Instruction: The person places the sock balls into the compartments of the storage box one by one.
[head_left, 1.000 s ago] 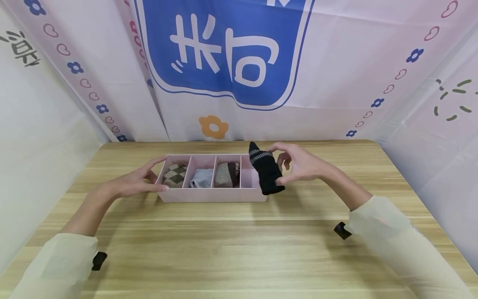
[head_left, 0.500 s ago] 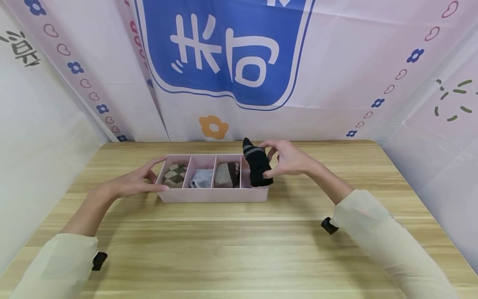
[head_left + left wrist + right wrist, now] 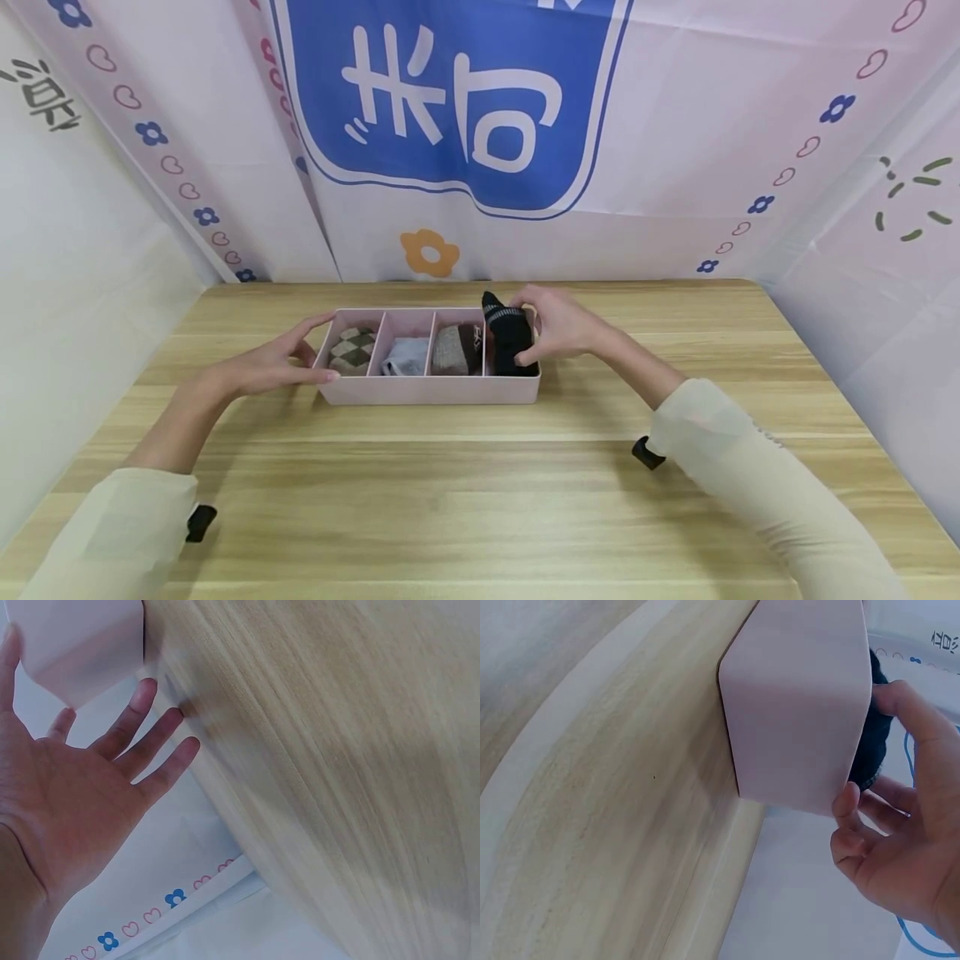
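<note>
A pink divided storage box stands on the table. Its right-hand compartment takes in most of a folded black sock with grey stripes, the striped tip poking above the rim. My right hand pinches that sock between thumb and fingers; in the right wrist view its fingers lie by the box's rim. At the box's left end, my left hand grips it, thumb at the front corner and index finger at the back. The other fingers of the left hand stretch out free in the left wrist view.
Other compartments hold a checkered sock, a light blue sock and a grey-brown sock. Behind the wooden table hangs a printed cloth; white cloth rises on both sides.
My right hand has moved left and down, bringing the black sock from above the box's right end into the rightmost compartment. The left hand has kept its place on the box.
</note>
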`<state>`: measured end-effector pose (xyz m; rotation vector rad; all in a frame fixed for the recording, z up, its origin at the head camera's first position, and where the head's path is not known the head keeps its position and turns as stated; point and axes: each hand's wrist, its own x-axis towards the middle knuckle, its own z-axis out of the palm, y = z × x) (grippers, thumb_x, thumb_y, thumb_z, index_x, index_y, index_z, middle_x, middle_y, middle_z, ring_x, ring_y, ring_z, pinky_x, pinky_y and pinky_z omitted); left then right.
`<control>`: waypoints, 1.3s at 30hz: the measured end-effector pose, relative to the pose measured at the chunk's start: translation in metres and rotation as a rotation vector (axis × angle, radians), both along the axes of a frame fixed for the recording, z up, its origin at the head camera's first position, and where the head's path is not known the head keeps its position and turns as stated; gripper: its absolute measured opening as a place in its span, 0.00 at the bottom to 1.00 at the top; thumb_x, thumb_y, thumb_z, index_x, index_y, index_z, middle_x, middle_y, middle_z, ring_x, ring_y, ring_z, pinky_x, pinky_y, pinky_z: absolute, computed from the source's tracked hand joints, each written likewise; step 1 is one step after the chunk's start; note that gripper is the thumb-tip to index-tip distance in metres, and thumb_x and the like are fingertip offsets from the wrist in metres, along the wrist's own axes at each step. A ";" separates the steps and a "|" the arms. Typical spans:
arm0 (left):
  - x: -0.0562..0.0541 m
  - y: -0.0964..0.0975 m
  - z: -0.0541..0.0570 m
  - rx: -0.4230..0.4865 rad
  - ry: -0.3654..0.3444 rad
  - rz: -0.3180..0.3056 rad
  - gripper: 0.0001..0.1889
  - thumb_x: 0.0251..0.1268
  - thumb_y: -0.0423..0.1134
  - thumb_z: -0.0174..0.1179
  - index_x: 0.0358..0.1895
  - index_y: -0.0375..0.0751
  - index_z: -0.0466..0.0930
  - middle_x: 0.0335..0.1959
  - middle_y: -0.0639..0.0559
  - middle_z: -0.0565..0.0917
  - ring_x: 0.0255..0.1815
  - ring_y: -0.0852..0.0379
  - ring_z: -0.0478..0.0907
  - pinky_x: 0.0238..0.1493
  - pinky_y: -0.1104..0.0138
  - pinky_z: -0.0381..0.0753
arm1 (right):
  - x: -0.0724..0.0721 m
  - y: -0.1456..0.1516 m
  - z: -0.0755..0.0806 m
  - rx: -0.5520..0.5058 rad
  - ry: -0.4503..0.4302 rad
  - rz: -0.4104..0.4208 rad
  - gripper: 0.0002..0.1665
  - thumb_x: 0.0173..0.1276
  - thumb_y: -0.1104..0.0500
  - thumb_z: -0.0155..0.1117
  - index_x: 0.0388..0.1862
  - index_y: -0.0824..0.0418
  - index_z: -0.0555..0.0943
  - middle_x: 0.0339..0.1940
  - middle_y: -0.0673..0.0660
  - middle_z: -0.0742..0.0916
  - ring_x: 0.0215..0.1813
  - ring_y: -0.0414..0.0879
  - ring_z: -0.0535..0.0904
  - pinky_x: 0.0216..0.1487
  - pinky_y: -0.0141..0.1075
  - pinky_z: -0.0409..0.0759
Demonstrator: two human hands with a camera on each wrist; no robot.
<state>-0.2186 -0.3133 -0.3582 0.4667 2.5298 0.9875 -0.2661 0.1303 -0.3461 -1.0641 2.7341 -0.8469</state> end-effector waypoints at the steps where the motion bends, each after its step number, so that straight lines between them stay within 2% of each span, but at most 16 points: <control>1: 0.000 0.000 0.000 0.001 0.000 0.000 0.53 0.68 0.46 0.67 0.85 0.44 0.38 0.48 0.40 0.81 0.51 0.48 0.76 0.52 0.53 0.72 | 0.000 -0.001 0.000 0.016 0.007 0.003 0.41 0.45 0.55 0.86 0.57 0.70 0.80 0.51 0.60 0.85 0.42 0.54 0.80 0.48 0.44 0.77; 5: 0.000 0.000 -0.001 0.004 0.001 -0.001 0.53 0.68 0.46 0.67 0.85 0.44 0.38 0.48 0.41 0.81 0.51 0.49 0.77 0.52 0.53 0.72 | 0.002 -0.002 -0.001 0.073 0.001 0.023 0.43 0.45 0.55 0.87 0.59 0.68 0.80 0.49 0.59 0.87 0.48 0.52 0.82 0.58 0.50 0.77; 8: 0.000 0.000 -0.001 0.002 0.002 -0.004 0.53 0.68 0.46 0.67 0.85 0.43 0.38 0.48 0.41 0.81 0.51 0.49 0.77 0.53 0.53 0.73 | 0.003 -0.003 -0.004 0.135 -0.014 0.024 0.44 0.47 0.54 0.87 0.63 0.66 0.80 0.48 0.57 0.89 0.49 0.51 0.83 0.60 0.50 0.77; 19: 0.000 0.002 -0.002 0.002 0.008 -0.004 0.53 0.68 0.46 0.67 0.85 0.43 0.38 0.48 0.41 0.81 0.51 0.49 0.77 0.52 0.54 0.73 | 0.002 -0.005 -0.008 0.258 -0.033 -0.027 0.45 0.50 0.49 0.85 0.66 0.62 0.80 0.41 0.55 0.90 0.48 0.50 0.83 0.54 0.49 0.80; 25: -0.001 0.002 -0.002 0.000 0.003 -0.005 0.53 0.68 0.46 0.67 0.85 0.44 0.38 0.48 0.41 0.81 0.51 0.49 0.77 0.53 0.53 0.73 | 0.003 -0.003 -0.007 0.243 -0.035 -0.025 0.45 0.50 0.49 0.85 0.66 0.62 0.80 0.41 0.54 0.90 0.51 0.51 0.83 0.56 0.50 0.79; 27: -0.001 0.002 -0.002 -0.001 0.004 -0.007 0.53 0.68 0.47 0.67 0.85 0.44 0.38 0.49 0.41 0.81 0.51 0.49 0.77 0.53 0.53 0.73 | 0.004 -0.001 -0.006 0.215 -0.040 -0.021 0.45 0.50 0.49 0.85 0.66 0.63 0.80 0.40 0.54 0.89 0.56 0.52 0.82 0.61 0.51 0.78; 30: -0.002 0.001 -0.003 -0.004 0.004 -0.009 0.53 0.68 0.47 0.67 0.85 0.44 0.37 0.49 0.41 0.81 0.52 0.49 0.77 0.53 0.52 0.73 | 0.005 0.004 -0.004 0.149 -0.037 -0.008 0.44 0.50 0.48 0.86 0.65 0.63 0.81 0.46 0.54 0.89 0.61 0.53 0.81 0.66 0.52 0.74; 32: -0.002 0.001 -0.004 -0.006 0.000 -0.008 0.53 0.68 0.47 0.67 0.85 0.44 0.37 0.50 0.41 0.81 0.52 0.49 0.77 0.54 0.52 0.73 | 0.006 0.009 -0.003 0.089 -0.053 0.010 0.44 0.51 0.49 0.86 0.65 0.63 0.81 0.51 0.56 0.89 0.53 0.54 0.84 0.60 0.50 0.79; 34: -0.002 0.000 -0.006 -0.007 -0.008 -0.005 0.54 0.69 0.47 0.67 0.85 0.44 0.36 0.51 0.40 0.81 0.53 0.48 0.77 0.54 0.51 0.73 | 0.009 0.016 -0.002 0.027 -0.071 0.024 0.44 0.51 0.50 0.86 0.66 0.64 0.81 0.57 0.59 0.87 0.41 0.53 0.86 0.48 0.47 0.83; 37: -0.001 -0.002 -0.007 -0.011 -0.012 -0.006 0.54 0.69 0.48 0.66 0.85 0.44 0.35 0.52 0.39 0.81 0.54 0.47 0.77 0.54 0.50 0.73 | 0.014 0.027 0.000 -0.050 -0.109 0.022 0.44 0.52 0.53 0.85 0.67 0.65 0.80 0.61 0.62 0.85 0.26 0.49 0.81 0.31 0.40 0.79; 39: -0.001 -0.003 -0.008 -0.020 -0.009 -0.007 0.54 0.69 0.49 0.66 0.85 0.44 0.35 0.52 0.39 0.81 0.54 0.46 0.77 0.54 0.49 0.74 | 0.018 0.036 0.001 -0.080 -0.108 0.008 0.43 0.54 0.54 0.85 0.67 0.65 0.79 0.62 0.62 0.85 0.26 0.46 0.80 0.31 0.37 0.77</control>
